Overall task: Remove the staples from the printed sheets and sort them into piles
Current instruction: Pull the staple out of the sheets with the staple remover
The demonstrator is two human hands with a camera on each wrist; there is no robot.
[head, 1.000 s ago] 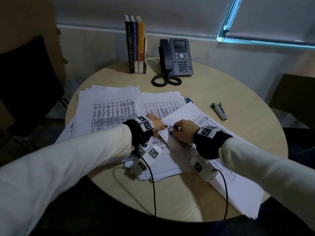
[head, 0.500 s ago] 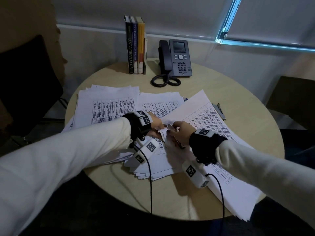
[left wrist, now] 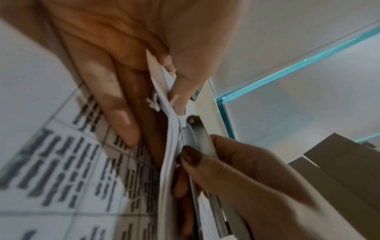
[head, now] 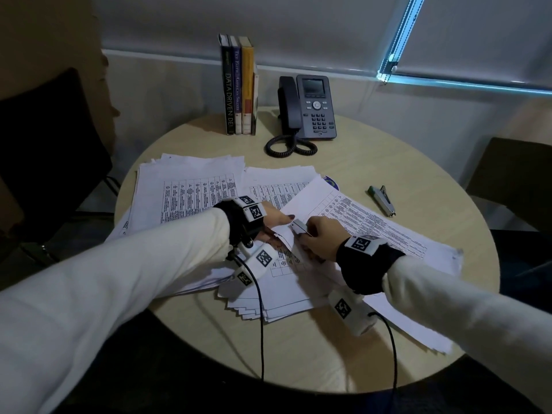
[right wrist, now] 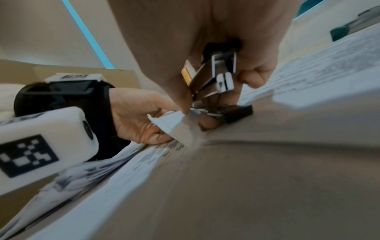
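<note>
Round table (head: pixel 343 348): stapled sheets' corner (head: pixel 285 231) pinched between both hands.

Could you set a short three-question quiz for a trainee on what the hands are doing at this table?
1. True or false: the right hand holds a metal staple remover.
2. What does the left hand pinch? A) the phone cord B) the corner of the printed sheets C) a book
3. Fill in: the stapler lying on the round table sits to the ____ of both hands.

Key:
1. True.
2. B: thumb and fingers pinch the corner of the sheets, right by the tool's tip.
3. Right, untouched, beyond the spread sheets.
</note>
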